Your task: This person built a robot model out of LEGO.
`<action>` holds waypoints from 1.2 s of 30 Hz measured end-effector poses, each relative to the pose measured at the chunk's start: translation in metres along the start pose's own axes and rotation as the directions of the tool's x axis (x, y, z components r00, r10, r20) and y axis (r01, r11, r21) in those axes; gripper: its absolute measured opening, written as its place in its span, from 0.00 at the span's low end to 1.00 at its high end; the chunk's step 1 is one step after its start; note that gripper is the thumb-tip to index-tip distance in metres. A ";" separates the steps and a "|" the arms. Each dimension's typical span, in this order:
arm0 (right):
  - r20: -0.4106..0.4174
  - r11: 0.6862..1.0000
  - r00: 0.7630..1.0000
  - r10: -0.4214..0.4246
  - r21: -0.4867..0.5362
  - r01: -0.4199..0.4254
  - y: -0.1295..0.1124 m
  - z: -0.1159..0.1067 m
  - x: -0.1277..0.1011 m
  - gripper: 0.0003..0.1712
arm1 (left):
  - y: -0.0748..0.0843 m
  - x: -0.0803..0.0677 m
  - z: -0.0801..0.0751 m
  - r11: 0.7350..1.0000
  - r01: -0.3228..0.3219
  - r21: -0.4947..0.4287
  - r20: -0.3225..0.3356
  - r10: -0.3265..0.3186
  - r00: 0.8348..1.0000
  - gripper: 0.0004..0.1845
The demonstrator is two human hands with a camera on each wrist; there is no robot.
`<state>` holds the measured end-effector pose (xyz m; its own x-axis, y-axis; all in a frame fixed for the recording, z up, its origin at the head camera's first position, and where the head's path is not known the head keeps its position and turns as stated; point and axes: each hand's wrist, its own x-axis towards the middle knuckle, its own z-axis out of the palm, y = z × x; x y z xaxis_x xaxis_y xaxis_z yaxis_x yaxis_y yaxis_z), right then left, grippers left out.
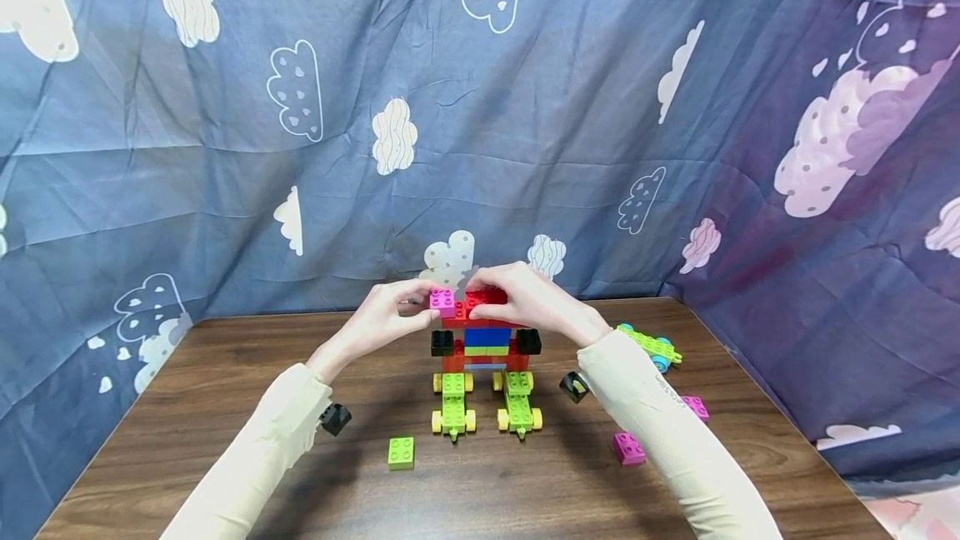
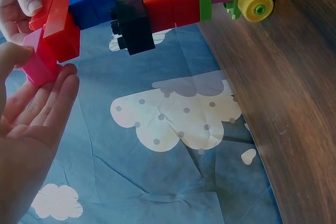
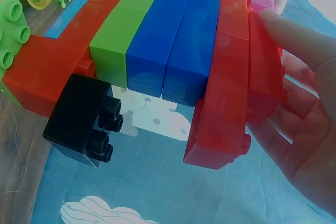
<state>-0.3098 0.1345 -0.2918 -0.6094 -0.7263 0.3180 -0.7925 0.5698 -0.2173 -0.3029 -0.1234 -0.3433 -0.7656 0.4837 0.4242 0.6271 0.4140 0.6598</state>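
Observation:
My left hand [image 1: 382, 317] pinches a pink brick [image 1: 442, 303] between thumb and fingers at the left end of a toy-brick figure's top. In the left wrist view the pink brick [image 2: 41, 59] sits right against the end of a red brick [image 2: 62, 38]. My right hand [image 1: 528, 300] grips the upper red brick [image 3: 264, 69] on top of the figure, thumb on one side and fingers on the other. Below come blue bricks [image 3: 191, 45], a lime brick [image 3: 126, 40], red bricks and black side bricks [image 3: 79, 119]. Two lime wheeled bases [image 1: 453, 413] with yellow wheels carry it.
A loose lime brick [image 1: 401, 452] lies front left on the wooden table [image 1: 315, 490]. To the right are pink bricks [image 1: 628, 448] and a lime wheeled base [image 1: 651, 346] with blue wheels. A blue cloud-print cloth [image 1: 480, 148] hangs behind.

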 end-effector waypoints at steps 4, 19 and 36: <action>0.004 1.000 1.000 0.007 -0.011 -0.007 -0.001 0.000 0.000 0.17 | 0.000 -0.001 -0.002 1.000 -0.011 0.011 0.004 0.011 1.000 0.20; -0.020 0.999 1.000 -0.003 -0.037 0.003 -0.001 0.002 0.000 0.16 | 0.006 -0.001 -0.005 0.997 -0.059 0.046 0.012 0.058 0.998 0.20; -0.030 0.998 1.000 0.001 -0.068 -0.003 -0.002 0.003 0.001 0.16 | 0.018 0.004 -0.010 0.976 -0.115 0.185 0.091 0.100 0.991 0.18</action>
<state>-0.3091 0.1319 -0.2942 -0.6093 -0.7137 0.3455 -0.7871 0.5971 -0.1546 -0.2958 -0.1216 -0.3233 -0.6830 0.5908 0.4295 0.7268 0.4913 0.4799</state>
